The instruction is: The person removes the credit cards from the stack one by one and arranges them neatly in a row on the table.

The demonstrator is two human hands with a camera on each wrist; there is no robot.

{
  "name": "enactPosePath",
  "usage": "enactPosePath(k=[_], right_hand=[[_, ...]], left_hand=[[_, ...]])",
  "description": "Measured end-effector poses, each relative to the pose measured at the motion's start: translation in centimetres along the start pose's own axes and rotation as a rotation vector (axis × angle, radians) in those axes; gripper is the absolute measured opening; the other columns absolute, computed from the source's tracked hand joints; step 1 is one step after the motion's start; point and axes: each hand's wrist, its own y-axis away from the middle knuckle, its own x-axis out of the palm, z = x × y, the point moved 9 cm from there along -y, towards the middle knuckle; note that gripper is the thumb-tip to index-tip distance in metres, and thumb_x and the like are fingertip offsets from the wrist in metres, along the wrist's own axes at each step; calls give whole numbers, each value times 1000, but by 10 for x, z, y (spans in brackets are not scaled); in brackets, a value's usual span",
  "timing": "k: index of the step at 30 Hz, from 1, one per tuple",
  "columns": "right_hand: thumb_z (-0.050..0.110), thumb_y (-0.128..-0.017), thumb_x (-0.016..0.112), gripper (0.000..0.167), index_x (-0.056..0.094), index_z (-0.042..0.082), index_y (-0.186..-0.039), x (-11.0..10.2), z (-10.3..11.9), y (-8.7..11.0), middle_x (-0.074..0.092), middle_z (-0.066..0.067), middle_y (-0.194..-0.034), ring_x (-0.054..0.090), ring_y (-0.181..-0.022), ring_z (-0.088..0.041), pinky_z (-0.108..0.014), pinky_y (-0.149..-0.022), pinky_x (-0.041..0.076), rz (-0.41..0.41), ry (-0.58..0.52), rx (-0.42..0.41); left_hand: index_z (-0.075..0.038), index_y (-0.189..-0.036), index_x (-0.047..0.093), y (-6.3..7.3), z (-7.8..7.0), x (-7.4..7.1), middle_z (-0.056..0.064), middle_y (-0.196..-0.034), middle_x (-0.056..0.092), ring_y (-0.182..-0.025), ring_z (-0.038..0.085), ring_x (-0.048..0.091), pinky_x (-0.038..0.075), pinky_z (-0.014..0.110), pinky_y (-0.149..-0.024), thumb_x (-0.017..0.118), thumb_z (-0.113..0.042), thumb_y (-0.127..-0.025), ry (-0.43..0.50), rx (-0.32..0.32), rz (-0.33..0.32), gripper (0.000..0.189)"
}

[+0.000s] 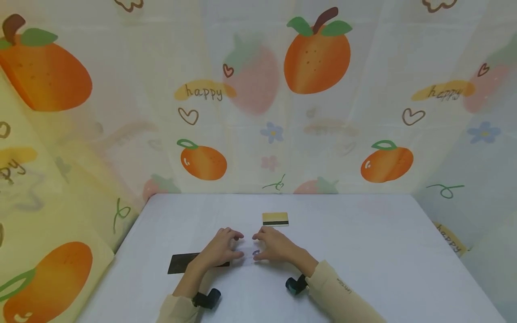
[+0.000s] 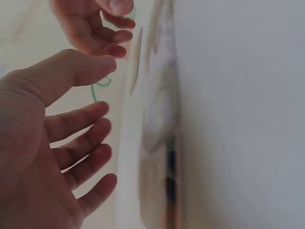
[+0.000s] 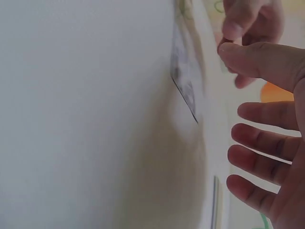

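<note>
Between my two hands lies a thin, see-through flat piece (image 1: 246,258) with a small purplish mark near its right end; its kind cannot be told. My left hand (image 1: 221,249) hovers by its left side, fingers spread and loosely bent, with nothing visible in them. On the other side my right hand (image 1: 276,246) faces it in the same loose way, thumb near the purplish mark. A black flat rectangle (image 1: 181,264) lies partly hidden behind the left hand and wrist. In the right wrist view the flat piece (image 3: 186,90) shows a dark edge, apart from the fingers (image 3: 257,162).
A gold card with a black stripe (image 1: 275,219) lies on the white table (image 1: 363,251) beyond the right hand. Fruit-patterned cloth (image 1: 250,157) hangs behind the table and along its sides. Each wrist wears a small black camera.
</note>
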Motion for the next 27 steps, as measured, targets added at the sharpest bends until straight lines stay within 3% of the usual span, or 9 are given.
enactPosePath(k=[4,11,19,27], right_hand=[[42,-79,78,54,66,13,-122,-11,-11,1,60,-2,-115,56,-101,-14,-33,-88,50,-42,-8,16],[34,-79,79,50,66,8,-120,-26,-29,2,60,-7,-110,52,-93,-16,-34,-80,48,-109,-55,2],[30,-78,80,49,67,4,-118,-39,-50,0,61,-9,-109,55,-98,-20,-40,-87,48,-178,-56,25],[31,-80,79,51,65,3,-121,-47,-68,-5,60,-10,-110,53,-96,-20,-39,-86,47,-186,-46,73]], left_hand=[[-13,-121,64,-13,-9,-2,4,-113,59,-110,21,48,47,45,-94,76,-30,-81,41,-4,-12,45],[-12,-123,63,-35,-12,3,7,-124,58,-117,26,50,46,50,-99,76,-28,-82,86,5,-34,46],[-13,-127,61,-62,-18,11,9,-129,55,-124,29,47,40,51,-106,75,-28,-83,209,-16,-40,49],[-10,-129,59,-85,-25,11,13,-133,52,-125,32,47,42,50,-105,78,-29,-81,184,-19,-34,55]])
